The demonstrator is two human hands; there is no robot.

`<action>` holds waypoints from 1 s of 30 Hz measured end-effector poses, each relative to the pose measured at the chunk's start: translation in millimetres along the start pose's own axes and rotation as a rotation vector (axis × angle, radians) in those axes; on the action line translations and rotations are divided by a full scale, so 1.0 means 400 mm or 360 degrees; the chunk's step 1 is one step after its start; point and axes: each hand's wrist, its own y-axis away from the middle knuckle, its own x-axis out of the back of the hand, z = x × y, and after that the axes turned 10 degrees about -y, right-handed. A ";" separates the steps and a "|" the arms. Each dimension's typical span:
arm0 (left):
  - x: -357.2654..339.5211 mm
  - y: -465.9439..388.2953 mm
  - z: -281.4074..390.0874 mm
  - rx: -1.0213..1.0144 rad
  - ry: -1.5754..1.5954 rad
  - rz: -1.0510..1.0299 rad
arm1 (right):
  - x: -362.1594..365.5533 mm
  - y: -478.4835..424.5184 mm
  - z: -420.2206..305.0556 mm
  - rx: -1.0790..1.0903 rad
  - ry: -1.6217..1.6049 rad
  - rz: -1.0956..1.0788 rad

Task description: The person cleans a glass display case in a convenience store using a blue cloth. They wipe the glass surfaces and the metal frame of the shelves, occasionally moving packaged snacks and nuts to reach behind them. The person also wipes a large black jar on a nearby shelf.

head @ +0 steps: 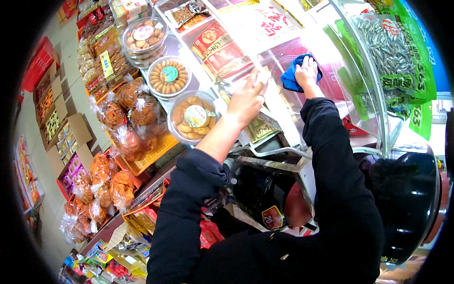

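Note:
My right hand (307, 72) presses a folded blue cloth (290, 75) against a clear plastic panel (283, 58) of the display shelf. Pink-red packaging (331, 80) shows through the plastic beside it. My left hand (250, 99) rests, fingers apart, at the white edge strip (283, 120) of the shelf and appears to hold nothing. Next to it, red packets (227, 58) lie in a divided compartment, and a green-and-cream packet (262, 129) sits below the wrist.
Round clear tubs of cookies (194, 115) line the shelf's left side. Bagged orange snacks (142, 113) fill a yellow crate (156, 158). A curved clear panel (369, 71) stands at right before bags of sunflower seeds (386, 46). A large glossy black vessel (404, 198) stands at lower right.

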 end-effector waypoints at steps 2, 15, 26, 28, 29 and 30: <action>-0.001 -0.008 0.005 0.0059 0.0087 -0.0004 | -0.017 0.012 0.018 0.0025 -0.0105 0.0065; 0.027 -0.007 0.011 0.0049 0.0037 -0.0027 | -0.001 0.038 -0.040 -0.0111 -0.0120 -0.0143; 0.028 -0.004 -0.005 0.0125 0.0046 -0.0070 | 0.090 0.050 -0.052 -0.0700 0.0011 -0.1497; 0.021 -0.007 0.005 0.0093 0.0045 -0.0035 | 0.097 0.041 -0.039 -0.0765 -0.0061 -0.1292; 0.017 -0.008 0.008 0.0078 0.0044 -0.0019 | 0.075 0.032 -0.050 -0.0766 -0.0063 -0.0924; 0.024 -0.013 0.013 0.0041 0.0034 -0.0087 | 0.056 0.034 -0.058 -0.0747 -0.0071 -0.0568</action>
